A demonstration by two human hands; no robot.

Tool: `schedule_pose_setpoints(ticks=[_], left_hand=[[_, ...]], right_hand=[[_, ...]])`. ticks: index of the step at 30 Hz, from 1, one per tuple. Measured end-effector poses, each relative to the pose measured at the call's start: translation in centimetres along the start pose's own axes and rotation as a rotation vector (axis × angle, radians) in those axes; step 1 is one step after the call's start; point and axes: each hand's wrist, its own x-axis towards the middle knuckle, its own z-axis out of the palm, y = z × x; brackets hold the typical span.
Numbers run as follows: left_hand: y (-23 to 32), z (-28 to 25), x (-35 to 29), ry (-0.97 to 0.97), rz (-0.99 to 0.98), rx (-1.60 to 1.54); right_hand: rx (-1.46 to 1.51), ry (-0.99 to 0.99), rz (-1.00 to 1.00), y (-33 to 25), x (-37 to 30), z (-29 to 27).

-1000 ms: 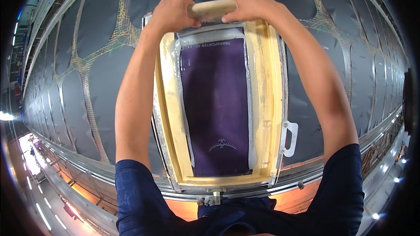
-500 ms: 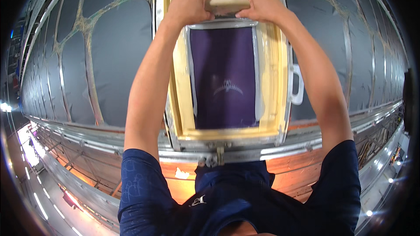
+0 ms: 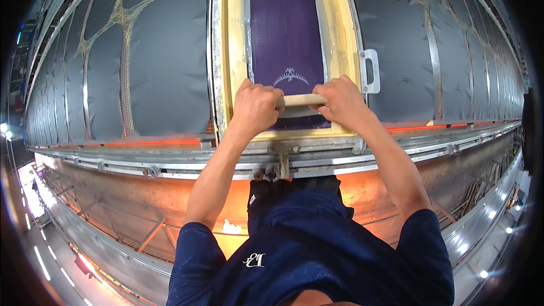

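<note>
A screen-printing squeegee (image 3: 302, 100) with a pale wooden handle lies crosswise over the near part of a framed printing screen (image 3: 344, 56). My left hand (image 3: 256, 105) is wrapped round the handle's left end. At the other end my right hand (image 3: 342, 101) grips it the same way. Beyond the squeegee, the purple mesh (image 3: 283, 28) shows a curved emblem just ahead of the handle and small lettering at the far end. Yellow tape lines the frame round the mesh. The squeegee's blade is mostly hidden beneath the handle and fingers.
Dark grey fabric pieces (image 3: 167, 62) lie along the long table on both sides of the screen. A white handle (image 3: 371, 71) sticks out from the frame's right side. Metal rails (image 3: 323, 164) run along the near edge, with an orange glow below.
Both hands have drawn the squeegee from the far end of the screen toward me, to its near end. The far mesh and the lettering are now uncovered.
</note>
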Motion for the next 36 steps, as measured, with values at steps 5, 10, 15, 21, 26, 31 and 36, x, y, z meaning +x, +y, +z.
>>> schedule_pose_setpoints(ticks=[5, 10, 15, 21, 26, 31, 36], left_hand=[[-7.0, -2.8, 13.1, 0.045, 0.046, 0.1], [-15.2, -6.6, 29.3, 0.006, 0.011, 0.252], [-19.9, -7.1, 37.9, -0.021, -0.026, 0.203], [-21.2, -6.4, 39.2, -0.068, -0.081, 0.148], [-20.0, -6.0, 36.6, -0.05, -0.102, 0.16], [-15.5, -4.5, 28.3, -0.029, -0.097, 0.197], [-9.0, -2.1, 14.9, 0.014, -0.044, 0.108]], right_hand=[[-0.04, 0.024, 0.015, 7.1, 12.3, -4.5], [-0.017, 0.107, -0.024, 16.5, 27.9, -9.5], [0.048, -0.053, 0.031, 20.8, 35.7, -13.4], [0.086, -0.116, 0.069, 21.2, 37.7, -13.9], [0.065, -0.07, 0.049, 19.6, 35.1, -13.0], [0.021, -0.041, 0.013, 16.3, 27.8, -8.9], [0.02, 0.034, -0.03, 8.8, 15.5, -3.9]])
